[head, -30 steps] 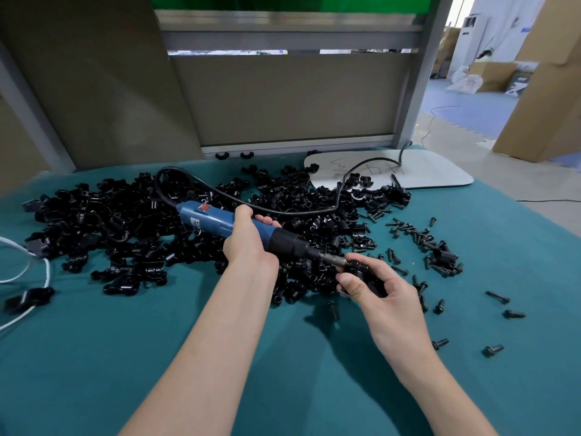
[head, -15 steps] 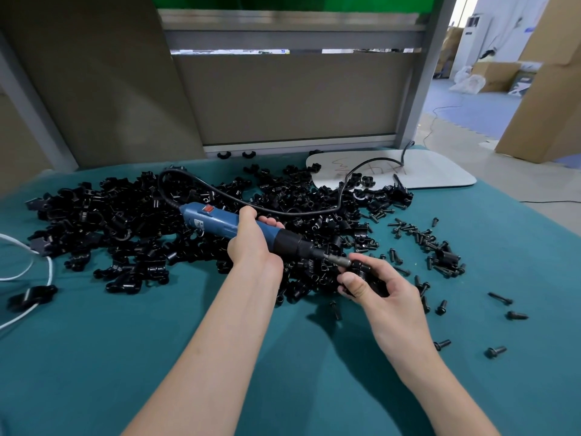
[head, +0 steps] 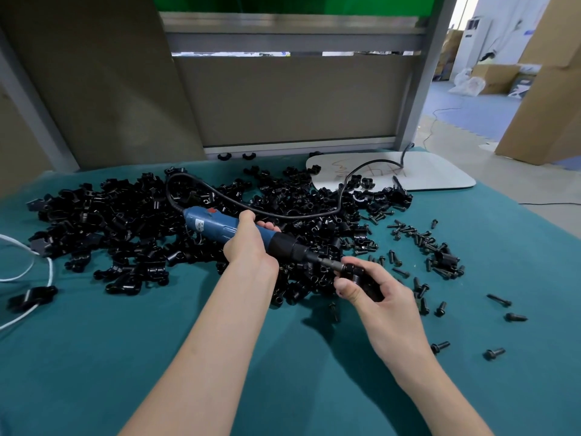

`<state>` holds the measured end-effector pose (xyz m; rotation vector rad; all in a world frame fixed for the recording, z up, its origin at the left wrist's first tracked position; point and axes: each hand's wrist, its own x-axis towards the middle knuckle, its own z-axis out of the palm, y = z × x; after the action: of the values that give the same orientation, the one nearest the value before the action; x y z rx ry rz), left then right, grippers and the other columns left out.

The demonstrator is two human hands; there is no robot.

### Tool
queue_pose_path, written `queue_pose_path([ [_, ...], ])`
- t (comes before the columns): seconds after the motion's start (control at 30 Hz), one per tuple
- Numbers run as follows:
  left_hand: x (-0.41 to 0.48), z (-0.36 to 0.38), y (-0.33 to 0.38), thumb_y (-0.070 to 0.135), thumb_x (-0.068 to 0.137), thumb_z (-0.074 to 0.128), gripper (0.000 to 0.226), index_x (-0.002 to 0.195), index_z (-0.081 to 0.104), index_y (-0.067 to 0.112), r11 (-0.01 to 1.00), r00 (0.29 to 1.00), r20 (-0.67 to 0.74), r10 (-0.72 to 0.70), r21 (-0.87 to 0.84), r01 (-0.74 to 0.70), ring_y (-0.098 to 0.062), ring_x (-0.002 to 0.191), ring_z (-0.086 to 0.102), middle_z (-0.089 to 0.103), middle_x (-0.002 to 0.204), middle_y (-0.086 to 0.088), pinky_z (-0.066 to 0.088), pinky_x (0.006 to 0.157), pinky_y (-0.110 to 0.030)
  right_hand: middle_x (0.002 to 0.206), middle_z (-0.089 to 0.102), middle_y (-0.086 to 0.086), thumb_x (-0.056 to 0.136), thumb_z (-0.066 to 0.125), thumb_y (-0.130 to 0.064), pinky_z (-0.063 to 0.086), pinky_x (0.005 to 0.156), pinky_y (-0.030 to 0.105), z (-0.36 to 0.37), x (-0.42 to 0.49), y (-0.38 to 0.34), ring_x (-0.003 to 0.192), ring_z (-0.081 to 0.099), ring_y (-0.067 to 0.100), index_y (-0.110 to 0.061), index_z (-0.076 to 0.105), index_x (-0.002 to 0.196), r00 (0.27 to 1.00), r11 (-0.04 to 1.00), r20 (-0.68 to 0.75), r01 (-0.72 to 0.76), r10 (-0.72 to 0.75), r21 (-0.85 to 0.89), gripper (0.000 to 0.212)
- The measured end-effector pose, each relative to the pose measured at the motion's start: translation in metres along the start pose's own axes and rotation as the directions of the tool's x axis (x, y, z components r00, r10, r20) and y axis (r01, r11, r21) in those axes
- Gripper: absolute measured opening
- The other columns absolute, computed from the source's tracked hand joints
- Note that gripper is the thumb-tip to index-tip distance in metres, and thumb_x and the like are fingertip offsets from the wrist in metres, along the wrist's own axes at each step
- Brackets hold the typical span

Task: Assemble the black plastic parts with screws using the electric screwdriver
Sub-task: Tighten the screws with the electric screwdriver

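Hardly anything moved: the electric screwdriver [head: 213, 220] tip stays on the black plastic part [head: 361, 278].
The left hand [head: 251, 247] grips its body with curled fingers; the right hand [head: 386, 297] pinches the part, loose screws [head: 423, 305] just right of its fingers.

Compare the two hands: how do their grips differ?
The left hand wraps around the blue screwdriver; the right hand pinches a black part at the bit's tip. The left hand is over the parts pile, the right hand nearer the loose screws. Both hold something.
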<state>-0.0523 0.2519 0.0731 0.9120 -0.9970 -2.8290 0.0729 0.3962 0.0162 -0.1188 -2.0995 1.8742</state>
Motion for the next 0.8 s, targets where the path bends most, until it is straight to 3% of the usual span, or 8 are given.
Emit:
queue_pose_path([
  [0.1, 0.001, 0.000, 0.001, 0.006, 0.093, 0.063, 0.014, 0.092, 0.049, 0.008, 1.000, 1.000, 0.006, 0.001, 0.015, -0.001, -0.016, 0.056, 0.053, 0.055, 0.073, -0.006, 0.053, 0.055, -0.030, 0.070, 0.067, -0.023, 0.077, 0.073, -0.051, 0.035, 0.050, 0.008, 0.000, -0.002, -0.001, 0.051, 0.040, 0.002, -0.052, 0.071, 0.101, 1.000, 1.000, -0.005, 0.013, -0.014, -0.019, 0.024],
  [0.2, 0.001, 0.000, -0.002, 0.006, 0.094, 0.062, 0.015, 0.090, 0.048, 0.009, 1.000, 1.000, 0.007, 0.003, 0.014, -0.003, -0.016, 0.056, 0.052, 0.055, 0.074, -0.006, 0.052, 0.054, -0.030, 0.068, 0.060, 0.002, 0.079, 0.072, -0.054, 0.033, 0.047, 0.013, -0.001, -0.003, 0.001, 0.059, 0.038, 0.009, -0.060, 0.068, 0.101, 1.000, 0.999, -0.011, 0.006, -0.007, -0.053, 0.023],
  [0.33, 0.002, 0.000, -0.002, 0.002, 0.093, 0.062, 0.015, 0.090, 0.048, 0.008, 1.000, 1.000, -0.014, -0.001, -0.003, 0.001, -0.016, 0.057, 0.052, 0.055, 0.076, -0.007, 0.052, 0.055, -0.029, 0.078, 0.072, -0.023, 0.077, 0.072, -0.054, 0.038, 0.050, 0.009, -0.001, -0.003, 0.001, 0.065, 0.038, 0.032, -0.059, 0.067, 0.103, 1.000, 0.998, 0.006, 0.014, -0.014, -0.068, 0.026],
  [0.5, 0.002, -0.002, -0.004, 0.001, 0.092, 0.061, 0.016, 0.089, 0.048, 0.009, 1.000, 0.999, -0.043, 0.010, -0.007, -0.011, -0.015, 0.059, 0.054, 0.056, 0.077, -0.007, 0.053, 0.058, -0.030, 0.081, 0.071, -0.027, 0.075, 0.071, -0.056, 0.037, 0.050, 0.012, -0.002, -0.003, 0.003, 0.044, 0.033, 0.006, -0.063, 0.066, 0.104, 0.999, 0.996, -0.007, 0.031, -0.032, -0.089, 0.030],
  [0.6, 0.002, 0.000, -0.002, 0.002, 0.093, 0.063, 0.016, 0.091, 0.048, 0.008, 1.000, 0.999, -0.036, -0.005, -0.011, 0.004, -0.016, 0.060, 0.053, 0.056, 0.079, -0.008, 0.053, 0.061, -0.030, 0.101, 0.066, -0.038, 0.084, 0.071, -0.048, 0.040, 0.069, 0.004, -0.002, -0.005, 0.000, 0.071, 0.056, -0.008, -0.059, 0.066, 0.108, 0.995, 0.980, 0.005, 0.097, -0.098, -0.172, 0.027],
  [0.73, 0.002, 0.002, 0.005, 0.009, 0.096, 0.063, 0.021, 0.111, 0.049, 0.006, 0.998, 0.999, 0.017, -0.047, 0.032, 0.046, -0.019, 0.066, 0.054, 0.055, 0.086, -0.009, 0.054, 0.063, -0.030, 0.092, 0.058, -0.036, 0.094, 0.072, -0.030, 0.037, 0.065, 0.007, 0.000, -0.009, 0.000, 0.064, 0.046, -0.002, -0.056, 0.059, 0.114, 0.979, 0.934, 0.054, 0.206, -0.199, -0.291, 0.036],
  [0.8, 0.003, 0.003, 0.010, 0.015, 0.097, 0.061, 0.028, 0.120, 0.047, 0.008, 0.997, 0.998, 0.011, -0.054, 0.055, 0.053, -0.021, 0.075, 0.057, 0.055, 0.099, -0.011, 0.057, 0.070, -0.033, 0.109, 0.059, -0.039, 0.094, 0.071, -0.032, 0.036, 0.080, 0.000, -0.001, -0.008, -0.001, 0.089, 0.055, -0.015, -0.056, 0.056, 0.114, 0.979, 0.931, 0.063, 0.203, -0.193, -0.304, 0.034],
])
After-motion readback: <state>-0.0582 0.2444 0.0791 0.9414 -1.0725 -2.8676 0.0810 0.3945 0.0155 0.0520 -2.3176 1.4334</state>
